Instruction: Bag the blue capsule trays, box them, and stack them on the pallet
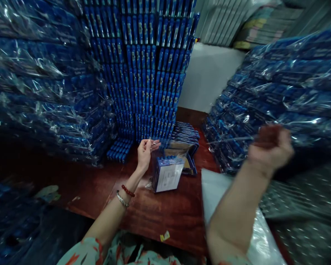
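Centrally, a blue box [169, 177] with a white label stands on the red-brown table [165, 217], clear plastic film [155, 162] about it. Just left, the left hand [144, 154] has thumb and fingertips drawn together on the film. Well to the right, the right hand [273, 151] is raised and blurred, its fingers apparently curled; whether it grips anything cannot be told. Beyond the box rises a tall stack of slim blue cylinders [145, 73], flanked left and right by plastic-wrapped blue bundles [44, 77].
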The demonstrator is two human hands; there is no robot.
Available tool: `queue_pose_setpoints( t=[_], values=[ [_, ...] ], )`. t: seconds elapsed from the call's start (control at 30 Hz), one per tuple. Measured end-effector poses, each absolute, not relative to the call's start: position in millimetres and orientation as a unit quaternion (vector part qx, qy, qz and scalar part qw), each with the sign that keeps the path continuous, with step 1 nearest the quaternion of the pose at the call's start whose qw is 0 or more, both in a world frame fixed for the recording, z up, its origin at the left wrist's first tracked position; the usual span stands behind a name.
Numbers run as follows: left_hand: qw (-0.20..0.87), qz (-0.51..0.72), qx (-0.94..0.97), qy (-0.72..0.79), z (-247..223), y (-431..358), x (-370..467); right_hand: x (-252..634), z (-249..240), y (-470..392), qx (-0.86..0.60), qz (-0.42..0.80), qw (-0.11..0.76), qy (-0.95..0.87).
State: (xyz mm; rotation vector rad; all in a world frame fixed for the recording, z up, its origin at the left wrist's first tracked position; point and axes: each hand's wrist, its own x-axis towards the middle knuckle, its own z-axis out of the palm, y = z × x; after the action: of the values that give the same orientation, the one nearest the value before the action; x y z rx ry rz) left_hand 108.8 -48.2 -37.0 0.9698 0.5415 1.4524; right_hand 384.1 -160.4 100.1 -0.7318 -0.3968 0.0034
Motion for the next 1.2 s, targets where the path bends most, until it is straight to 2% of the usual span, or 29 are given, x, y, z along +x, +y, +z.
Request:
queue_pose_setpoints(
  t=[0.07,0.13,0.17,0.23,0.33,0.4,0.43,0.53,0.63,0.77,0.83,0.9,0.97,1.07,1.2],
  values=[
    [0.623,0.63,0.41,0.217,-40.7,-46.4,110.9,386.2,92.0,-211.3,-0.361,0.047,0.887,-0.284],
    [0.624,0.631,0.41,0.212,-42.4,-44.6,113.7,359.1,67.5,-244.5,-0.457,0.084,0.796,-0.388],
    [0.623,0.631,0.411,0.212,-42.5,-43.7,114.9,338.3,50.6,-251.2,-0.536,0.101,0.71,-0.445],
    [0.621,0.631,0.415,0.211,-41.5,-42.3,115.9,292.8,12.3,-245.3,-0.632,0.124,0.486,-0.591],
    [0.618,0.628,0.427,0.206,-38.5,-43.7,113.4,242.9,-39.6,-206.9,-0.685,0.01,0.206,-0.699],
    [0.611,0.613,0.458,0.206,-37.7,-50.0,109.3,230.7,-61.9,-179.2,-0.714,-0.043,0.115,-0.689],
    [0.604,0.598,0.484,0.208,-38.4,-55.3,106.5,229.8,-68.9,-167.9,-0.726,-0.056,0.107,-0.677],
    [0.562,0.525,0.598,0.223,-47.7,-77.0,96.2,237.4,-78.6,-147.7,-0.729,-0.047,0.185,-0.657],
    [0.509,0.434,0.71,0.22,-65.7,-97.6,85.0,247.5,-83.0,-145.7,-0.675,0.023,0.344,-0.653],
    [0.432,0.383,0.802,0.153,-86.4,-105.4,75.6,260.8,-87.6,-159.9,-0.577,0.224,0.602,-0.505],
    [0.401,0.372,0.828,0.124,-90.9,-103.0,74.6,268.0,-83.8,-166.5,-0.528,0.321,0.692,-0.373],
    [0.394,0.355,0.84,0.11,-92.0,-100.0,74.6,274.0,-75.1,-167.6,-0.504,0.379,0.721,-0.287],
    [0.401,0.338,0.845,0.103,-91.4,-98.2,74.0,276.9,-65.2,-163.3,-0.534,0.39,0.7,-0.27],
    [0.384,0.31,0.865,0.086,-92.3,-97.6,68.5,274.4,-61.6,-156.9,-0.58,0.332,0.683,-0.294],
    [0.315,0.282,0.903,0.082,-101.5,-96.1,54.2,265.1,-94.4,-161.9,-0.568,0.253,0.741,-0.253]
  ],
)
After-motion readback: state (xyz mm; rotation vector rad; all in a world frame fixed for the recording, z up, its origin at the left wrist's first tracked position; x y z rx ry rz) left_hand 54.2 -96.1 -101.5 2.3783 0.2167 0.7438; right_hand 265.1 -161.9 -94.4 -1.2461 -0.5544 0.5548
